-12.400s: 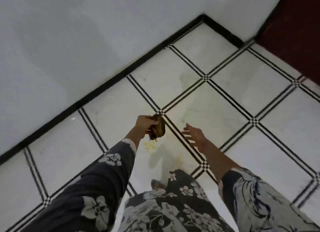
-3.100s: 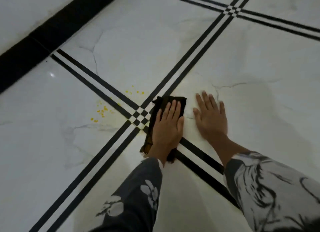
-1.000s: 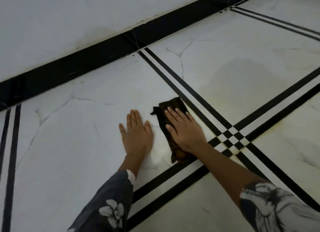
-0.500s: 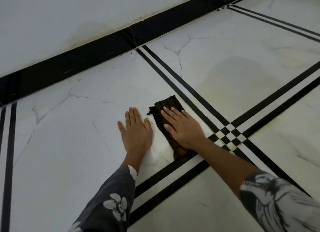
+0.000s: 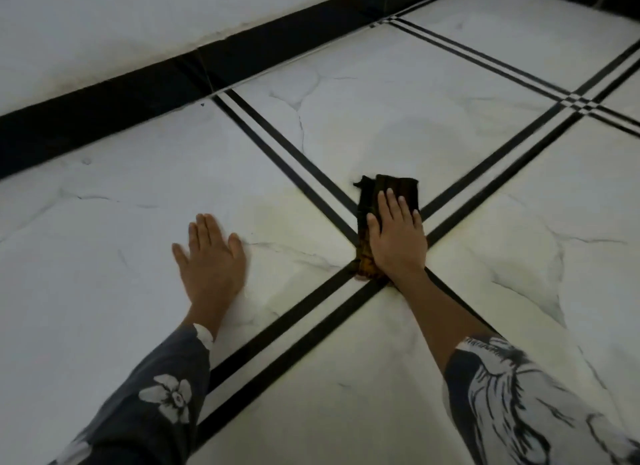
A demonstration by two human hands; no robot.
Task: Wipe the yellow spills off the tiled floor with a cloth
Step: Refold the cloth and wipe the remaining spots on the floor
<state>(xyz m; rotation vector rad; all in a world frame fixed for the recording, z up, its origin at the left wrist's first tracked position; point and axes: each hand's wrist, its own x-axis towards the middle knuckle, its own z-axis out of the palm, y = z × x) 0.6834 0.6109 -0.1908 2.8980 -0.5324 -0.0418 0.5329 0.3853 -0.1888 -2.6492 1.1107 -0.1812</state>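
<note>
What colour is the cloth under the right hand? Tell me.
Dark brown, nearly black, with an orange-brown near edge; the cloth shows best in the head view.

A home room: marble-look tiled floor (image 5: 346, 125), black skirting (image 5: 138, 97), white wall (image 5: 104, 21).

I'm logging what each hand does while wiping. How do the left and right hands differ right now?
The right hand presses on the dark cloth; the left hand lies on bare tile. The right hand sits over the crossing of the black floor lines; the left hand rests on the open white tile beside them. The right forearm is bare to a pale patterned sleeve; the left sleeve is dark with flowers and reaches the wrist. Both are flat, palm down, fingers forward.
</note>
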